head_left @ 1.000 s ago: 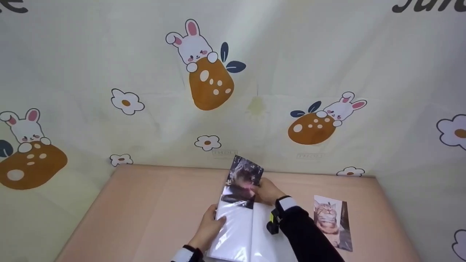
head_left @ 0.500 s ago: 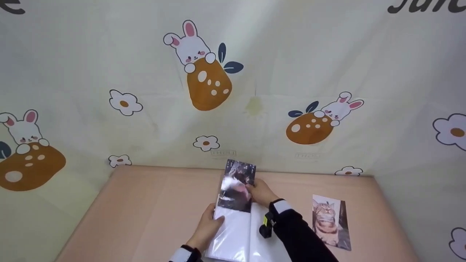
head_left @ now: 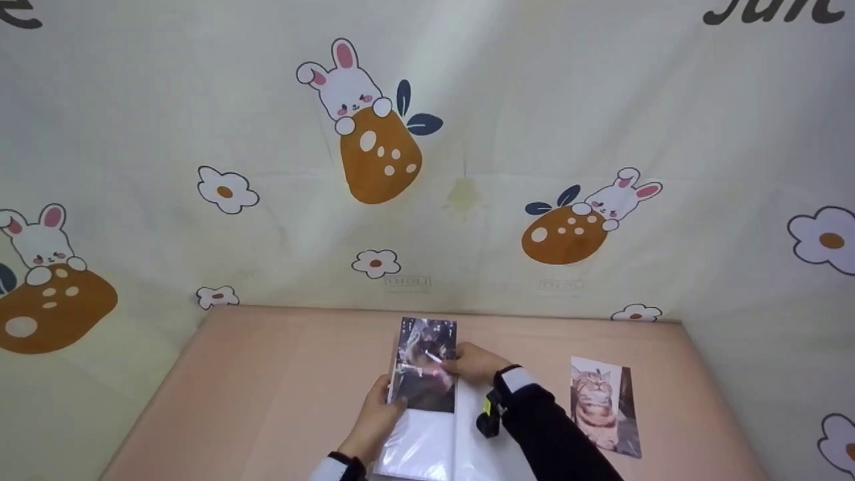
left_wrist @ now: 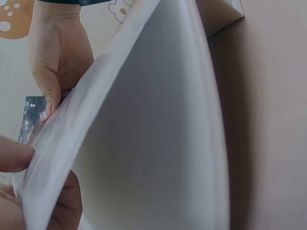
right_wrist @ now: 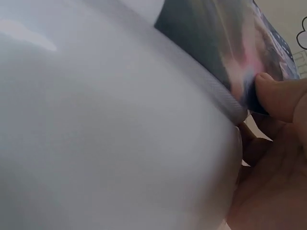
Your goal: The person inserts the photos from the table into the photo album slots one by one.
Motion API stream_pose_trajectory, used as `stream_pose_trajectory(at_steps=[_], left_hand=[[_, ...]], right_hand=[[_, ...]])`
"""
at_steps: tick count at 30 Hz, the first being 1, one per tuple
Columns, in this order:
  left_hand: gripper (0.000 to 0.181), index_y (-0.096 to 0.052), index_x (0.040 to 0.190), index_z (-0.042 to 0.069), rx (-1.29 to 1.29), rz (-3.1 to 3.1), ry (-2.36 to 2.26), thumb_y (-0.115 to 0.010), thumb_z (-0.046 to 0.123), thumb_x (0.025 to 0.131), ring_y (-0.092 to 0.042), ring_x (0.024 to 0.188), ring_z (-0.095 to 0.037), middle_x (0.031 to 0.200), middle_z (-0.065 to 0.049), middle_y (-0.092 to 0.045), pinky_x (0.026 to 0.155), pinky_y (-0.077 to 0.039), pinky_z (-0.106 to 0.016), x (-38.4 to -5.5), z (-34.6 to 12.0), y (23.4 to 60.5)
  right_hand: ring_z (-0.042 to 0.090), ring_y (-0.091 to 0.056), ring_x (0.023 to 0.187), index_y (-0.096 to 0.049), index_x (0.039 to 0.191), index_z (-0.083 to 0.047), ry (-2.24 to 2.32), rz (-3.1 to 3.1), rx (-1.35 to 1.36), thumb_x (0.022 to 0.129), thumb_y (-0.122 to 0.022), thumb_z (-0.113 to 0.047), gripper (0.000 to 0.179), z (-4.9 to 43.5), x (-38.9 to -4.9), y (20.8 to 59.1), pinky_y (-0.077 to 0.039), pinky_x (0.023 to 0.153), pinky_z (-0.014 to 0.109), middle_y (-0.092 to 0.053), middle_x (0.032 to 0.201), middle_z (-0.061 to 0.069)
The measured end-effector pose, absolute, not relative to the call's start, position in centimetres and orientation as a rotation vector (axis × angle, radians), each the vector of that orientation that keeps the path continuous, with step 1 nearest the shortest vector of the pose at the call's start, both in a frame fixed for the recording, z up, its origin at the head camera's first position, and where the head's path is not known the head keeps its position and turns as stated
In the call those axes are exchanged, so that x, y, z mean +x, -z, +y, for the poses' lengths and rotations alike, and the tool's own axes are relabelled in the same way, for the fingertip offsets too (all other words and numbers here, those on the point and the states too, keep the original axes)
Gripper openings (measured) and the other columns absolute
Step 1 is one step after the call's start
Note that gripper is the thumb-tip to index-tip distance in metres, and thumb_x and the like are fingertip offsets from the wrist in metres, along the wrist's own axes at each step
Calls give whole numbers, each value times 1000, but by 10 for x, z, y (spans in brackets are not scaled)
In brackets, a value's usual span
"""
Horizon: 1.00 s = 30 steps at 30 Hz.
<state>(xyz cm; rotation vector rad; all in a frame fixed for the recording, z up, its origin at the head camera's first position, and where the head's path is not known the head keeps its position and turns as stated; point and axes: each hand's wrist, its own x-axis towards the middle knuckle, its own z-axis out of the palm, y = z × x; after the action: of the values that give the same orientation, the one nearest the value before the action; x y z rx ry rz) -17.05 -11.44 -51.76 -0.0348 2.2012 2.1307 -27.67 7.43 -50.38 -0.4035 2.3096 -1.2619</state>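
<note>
A photo album [head_left: 417, 447] with clear sleeve pages lies spread at the front of the table. My left hand [head_left: 375, 415] grips the left page by its outer edge, thumb on top; in the left wrist view, fingers curl behind the lifted page [left_wrist: 72, 139]. A dark photo print [head_left: 425, 384] with a pinkish patch sits in the upper part of that page, its lower portion behind the glossy film. Between thumb and fingers, my right hand [head_left: 477, 364] pinches the photo's right side near the album's spine. In the right wrist view, the right thumb [right_wrist: 273, 93] presses on the photo's face.
Another photo print [head_left: 601, 407], of an orange striped cat, lies to the right of my right forearm. The peach-coloured tabletop [head_left: 280, 387] ends at a pale curtain [head_left: 481, 254] printed with rabbits and flowers.
The dark photo has slid down toward me, further into the page sleeve, and straightened from its tilt. My right hand has moved down and left with it; the left hand keeps its grip.
</note>
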Motion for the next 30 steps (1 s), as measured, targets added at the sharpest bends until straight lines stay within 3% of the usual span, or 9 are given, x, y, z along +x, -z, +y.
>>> stream_pose_trajectory(at_steps=[2, 5, 9, 16, 25, 30], left_hand=[[45, -35, 126, -11, -42, 2202, -2128, -46, -6, 83, -51, 108, -37, 121, -31, -48, 93, -37, -51, -170, -114, 517], [47, -34, 127, -11, -47, 2182, -2140, -45, -6, 82, -53, 106, -35, 120, -30, -49, 92, -39, -49, -170, -114, 515], [45, -35, 126, -10, -31, 2174, -2142, -46, -4, 83, -55, 101, -31, 116, -27, -53, 89, -41, -46, -170, -113, 513], [40, -38, 122, -8, 3, 2157, -2148, -47, -3, 83, -55, 96, -26, 112, -22, -56, 81, -44, -35, -172, -109, 510], [45, -33, 128, -8, -33, 2065, -2189, -43, -5, 84, -58, 91, -24, 114, -24, -54, 76, -48, -37, -172, -112, 514], [47, -36, 126, -7, -72, 2128, -2162, -47, -4, 81, -57, 85, -21, 109, -21, -56, 73, -47, -33, -171, -115, 516]], right_hand=[[24, -55, 84, -55, 102, 8, 1285, 2380, -387, 90, -55, -17, 28, 73, -278, 503, -45, 80, 37, -59, 90, 12], [36, -47, 111, -39, 125, 11, 1363, 2535, -398, 90, -55, -15, 47, 68, -281, 499, -35, 97, 46, -49, 119, 26], [38, -32, 127, -33, 135, 7, 1238, 2732, -533, 92, -51, -14, 52, 61, -286, 487, -24, 105, 46, -36, 136, 26], [34, -35, 126, -39, 135, 2, 999, 2683, -671, 95, -47, -21, 47, 53, -286, 475, -25, 105, 45, -40, 136, 20], [32, -47, 116, -52, 123, 1, 968, 2636, -777, 93, -49, -21, 38, 49, -277, 484, -34, 99, 44, -53, 123, 17], [31, -50, 113, -53, 121, 0, 936, 2624, -811, 92, -50, -22, 37, 45, -263, 485, -37, 97, 43, -55, 120, 16]])
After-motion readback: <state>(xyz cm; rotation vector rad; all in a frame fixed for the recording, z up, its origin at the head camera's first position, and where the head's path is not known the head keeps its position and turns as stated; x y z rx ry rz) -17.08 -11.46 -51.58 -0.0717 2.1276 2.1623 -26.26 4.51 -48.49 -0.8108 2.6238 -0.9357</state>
